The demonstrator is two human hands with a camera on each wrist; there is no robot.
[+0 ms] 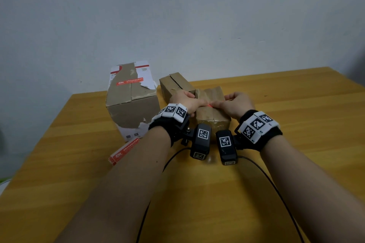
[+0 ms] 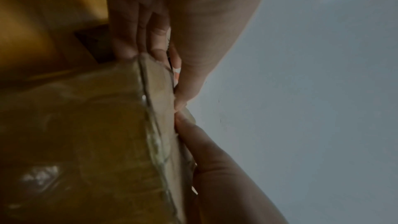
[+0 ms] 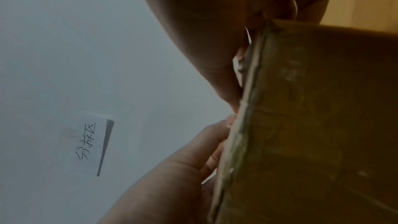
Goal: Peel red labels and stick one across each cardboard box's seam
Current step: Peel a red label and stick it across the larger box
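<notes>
A small cardboard box point(image 1: 214, 113) stands on the wooden table point(image 1: 256, 183) between my hands. My left hand point(image 1: 188, 100) grips its left end, fingers down the side, thumb on top. From the other end my right hand point(image 1: 230, 102) grips it the same way. Both thumb tips meet on a red label point(image 1: 210, 105) lying on the box top; only a sliver shows. In the left wrist view the left thumb point(image 2: 189, 77) presses the top edge, with a bit of red label point(image 2: 177, 74) under it. The right wrist view shows the right thumb point(image 3: 224, 81) on that edge.
A large torn box point(image 1: 131, 104) at the left carries a red label point(image 1: 130, 81) across its seam. Another small box point(image 1: 174, 85) with an open seam sits behind my left hand. A stack of red labels point(image 1: 123, 152) lies at the table's left edge. Camera cables trail toward me.
</notes>
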